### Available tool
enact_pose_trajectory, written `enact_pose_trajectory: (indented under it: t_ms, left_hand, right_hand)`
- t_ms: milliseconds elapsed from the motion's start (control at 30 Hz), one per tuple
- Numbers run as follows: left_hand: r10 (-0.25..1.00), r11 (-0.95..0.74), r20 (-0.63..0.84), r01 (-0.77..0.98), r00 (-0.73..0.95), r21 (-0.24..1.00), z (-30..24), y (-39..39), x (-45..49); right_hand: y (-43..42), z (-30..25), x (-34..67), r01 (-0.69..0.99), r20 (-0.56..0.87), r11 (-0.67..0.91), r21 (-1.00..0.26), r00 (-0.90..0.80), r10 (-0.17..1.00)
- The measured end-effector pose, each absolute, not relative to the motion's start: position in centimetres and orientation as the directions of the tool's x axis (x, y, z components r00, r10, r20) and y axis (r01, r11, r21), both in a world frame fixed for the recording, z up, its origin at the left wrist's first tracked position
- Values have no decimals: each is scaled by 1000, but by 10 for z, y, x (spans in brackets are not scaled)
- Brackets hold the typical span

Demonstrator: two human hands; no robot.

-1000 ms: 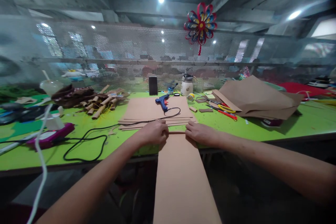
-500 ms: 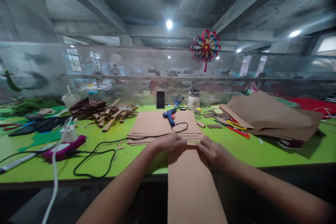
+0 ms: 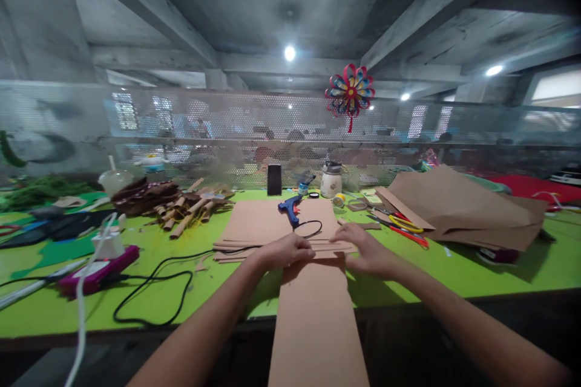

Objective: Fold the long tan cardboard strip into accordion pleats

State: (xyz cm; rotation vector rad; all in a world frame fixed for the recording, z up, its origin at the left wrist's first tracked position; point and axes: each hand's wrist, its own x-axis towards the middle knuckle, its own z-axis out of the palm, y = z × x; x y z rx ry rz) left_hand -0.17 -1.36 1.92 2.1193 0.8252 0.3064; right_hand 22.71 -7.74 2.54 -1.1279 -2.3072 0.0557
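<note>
A long strip of brown kraft paper (image 3: 318,326) hangs from the table's front edge towards me. My left hand (image 3: 290,250) has its fingers closed on the upper left end of this strip. My right hand (image 3: 367,251) is at the strip's upper right corner, thumb and fingers apart, its fingertips on the front of a stack of brown sheets (image 3: 249,221). Whether it touches the strip's corner I cannot tell. On the stack lies a blue glue gun (image 3: 287,210), its black cord (image 3: 181,254) running left past my left wrist.
A purple power strip (image 3: 97,272) and rolled brown paper tubes (image 3: 193,214) are on the left. Right of the stack lie scissors with yellow and red handles (image 3: 406,227) and large brown sheets (image 3: 463,205). A phone (image 3: 274,179) and a jar (image 3: 331,181) stand behind.
My right hand has opened and its fingers have moved up from the strip's corner onto the stack. My left hand stays at the strip's end. The view has shifted slightly.
</note>
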Motion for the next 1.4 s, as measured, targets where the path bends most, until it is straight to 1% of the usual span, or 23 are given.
enact_pose_trajectory:
  t_ms: [67, 133, 200, 233, 333, 433, 600, 767, 1067, 1167, 1400]
  left_hand:
    - [635, -456, -40, 416, 772, 787, 24, -16, 0]
    - [639, -458, -17, 397, 769, 795, 27, -17, 2]
    - [658, -475, 16, 398, 753, 785, 29, -15, 3]
    - [669, -489, 34, 405, 742, 773, 29, -14, 4]
    - [685, -502, 42, 429, 727, 751, 24, -11, 6]
    - [668, -483, 24, 409, 744, 775, 16, -12, 8]
    - [609, -507, 73, 317, 790, 802, 7, -16, 13]
    - [605, -552, 64, 360, 794, 752, 2, -14, 13]
    - [573, -668, 103, 390, 813, 633, 5, -18, 15]
    - [583, -666, 103, 402, 806, 628, 5, -17, 15]
    - [596, -620, 77, 397, 799, 676, 0, -9, 14]
  right_hand:
    - [-70, 34, 224, 687, 417, 582, -435, -419, 807]
    - [-60, 34, 220, 626, 303, 532, -570, -441, 845]
    - [-50, 26, 216, 557, 178, 464, -689, -490, 853]
    - [-46, 20, 214, 523, 143, 424, -740, -494, 858]
    - [-37, 4, 215, 430, 126, 365, -825, -490, 862]
    - [-34, -6, 219, 419, 121, 338, -843, -465, 877]
    - [-34, -10, 224, 406, 138, 343, -847, -456, 879]
    - [-36, -11, 223, 445, 136, 348, -825, -441, 887]
    - [-40, -7, 220, 411, 208, 397, -820, -433, 877]
    - [-42, -6, 220, 410, 211, 388, -826, -414, 886]
    - [-42, -5, 217, 378, 228, 389, -840, -404, 886]
